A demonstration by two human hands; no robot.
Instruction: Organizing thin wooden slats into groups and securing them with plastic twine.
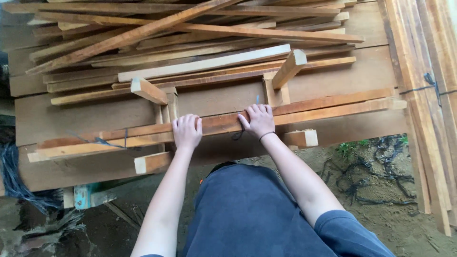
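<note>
Nearest the camera, dark blue clothing (252, 214) fills the lower middle of the view, and 2 bare forearms are stretched from it toward a long bundle of wooden slats (333, 107) laid across a jig of short upright blocks. The left hand (186, 132) is pressed palm-down on top of the bundle, fingers curled over its far edge; the right hand (259, 121) is laid on it just beside a dark cord (238, 134) that hangs at the bundle's near face — whether that cord is pinched by the fingers cannot be told. Further left along the bundle, a dark tie (124, 138) is already wound round the slats, so 1 binding appears done, while the cord by the right hand looks loose and unfinished, as a judgement. Behind the bundle, a loose heap of slats (190, 43) is spread over broad boards. To the right of the bundle, another stack of slats (428, 90) is seen already bound with a dark tie. Below the bundle's right end, scraps of black cord (376, 181) are scattered on bare earth.
</note>
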